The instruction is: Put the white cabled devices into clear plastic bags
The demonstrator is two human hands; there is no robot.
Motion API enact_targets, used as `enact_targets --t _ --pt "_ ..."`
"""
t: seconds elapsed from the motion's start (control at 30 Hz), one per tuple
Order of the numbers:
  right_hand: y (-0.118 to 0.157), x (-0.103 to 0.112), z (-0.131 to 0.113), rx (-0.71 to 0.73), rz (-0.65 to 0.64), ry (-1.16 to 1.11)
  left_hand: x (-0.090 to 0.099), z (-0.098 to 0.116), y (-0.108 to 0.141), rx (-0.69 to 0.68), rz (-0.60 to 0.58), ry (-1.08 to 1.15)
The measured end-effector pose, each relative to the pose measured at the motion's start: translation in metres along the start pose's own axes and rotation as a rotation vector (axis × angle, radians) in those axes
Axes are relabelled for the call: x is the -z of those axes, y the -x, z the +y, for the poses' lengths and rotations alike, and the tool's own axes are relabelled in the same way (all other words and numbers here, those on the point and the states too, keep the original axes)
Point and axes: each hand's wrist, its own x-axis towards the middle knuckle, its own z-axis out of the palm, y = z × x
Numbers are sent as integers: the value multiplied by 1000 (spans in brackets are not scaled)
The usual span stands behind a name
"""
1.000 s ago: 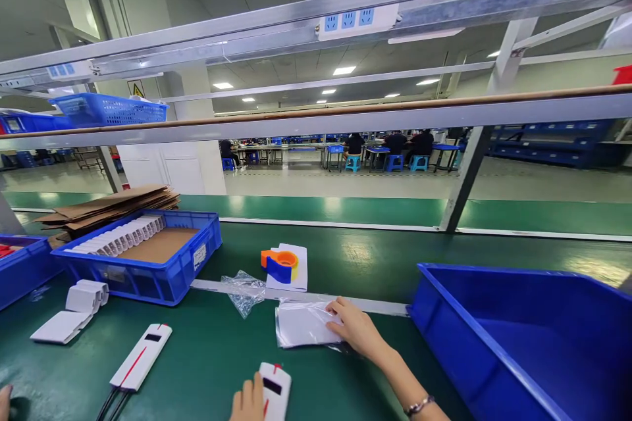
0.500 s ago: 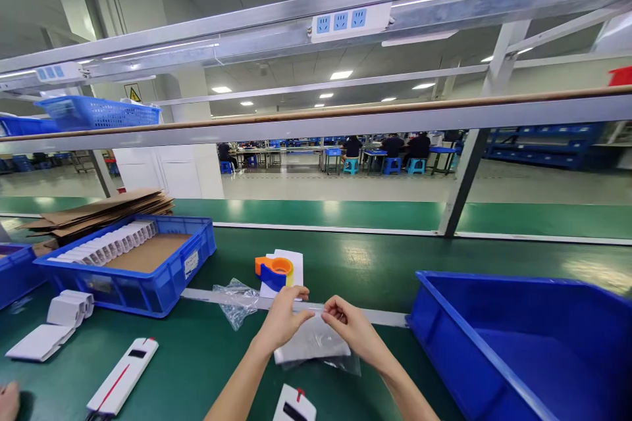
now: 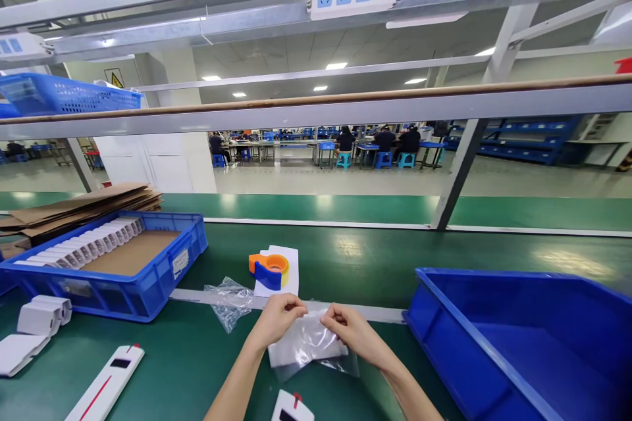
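Observation:
A clear plastic bag [image 3: 311, 342] with something white in or under it lies on the green table. My left hand [image 3: 277, 323] pinches the bag's upper edge at its left. Close beside it, my right hand [image 3: 349, 332] has thumb and fingers pressed together on the same edge at the right. Just below the bag, a white device [image 3: 292, 408] with a dark window and a red tab is cut off by the frame. Beyond my hands an orange and blue tape dispenser [image 3: 269, 270] rests on white paper [image 3: 291, 279].
A crumpled clear bag [image 3: 230, 302] lies left of the paper. Another white device [image 3: 106, 385] and folded white pieces [image 3: 42, 319] are at the left, near a blue tray [image 3: 182, 237] of white parts. A large blue bin [image 3: 474, 335] stands at right.
My left hand has gone from open fingers to a pinch on the bag's edge. The bag's film is now raised and wrinkled between my hands. The view has shifted slightly.

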Motion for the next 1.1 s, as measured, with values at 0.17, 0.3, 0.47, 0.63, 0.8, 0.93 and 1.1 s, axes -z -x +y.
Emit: enact_targets --t 0.17,0.3,0.47,0.63,0.8,0.93,1.1 --pt "-4 -8 10 -114 -14 -69 0 -5 1 -32 127 -115" --pt "-3 -7 16 -124 -3 -89 4 -7 2 -65 120 -137" --pt "0 -4 17 -89 68 -35 2 -5 3 -117 14 -105" --pt "-2 -6 20 -14 83 90 -5 -3 3 -136 6 -72" --pt "-2 -9 33 -48 224 318 9 7 3 -130 178 -10" --pt "3 -14 33 -91 284 441 32 26 8 -102 314 45" --pt "12 -11 -3 -1 372 454 46 57 24 -102 280 -4"
